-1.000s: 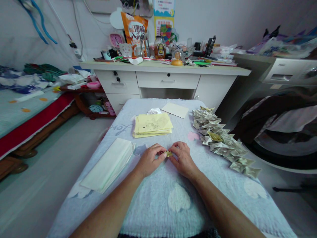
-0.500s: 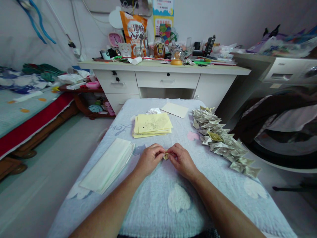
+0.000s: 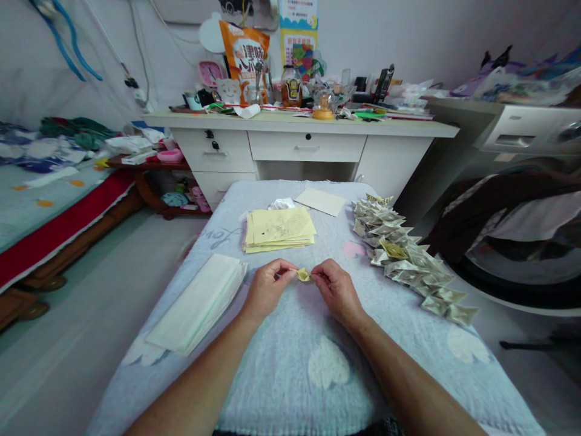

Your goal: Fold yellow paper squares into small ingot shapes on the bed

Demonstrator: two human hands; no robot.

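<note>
A small folded yellow paper piece (image 3: pixel 303 275) is held up between my two hands over the cloth-covered table. My left hand (image 3: pixel 269 287) pinches its left tip, and my right hand (image 3: pixel 336 287) pinches the right tip. Its middle bulges open like a little boat. Beyond the hands lies a stack of yellow paper sheets (image 3: pixel 281 229) with a faint printed drawing on top. To the left rests a pile of long, pale folded paper (image 3: pixel 197 303). Rows of folded paper ingots (image 3: pixel 408 260), mostly greyish with a few yellow, lie nested together on the right.
The table's pale blue cloth (image 3: pixel 272 375) carries a cream card (image 3: pixel 320 201) and a crumpled white tissue (image 3: pixel 282 204) near the far edge. Behind stands a cluttered white desk (image 3: pixel 308 145). A washing machine (image 3: pixel 512 260) is at the right, a bed (image 3: pixel 59 206) at the left.
My hands have drawn slightly apart, still pinching the paper's ends. The yellow paper's middle now shows between them, spread wider than before.
</note>
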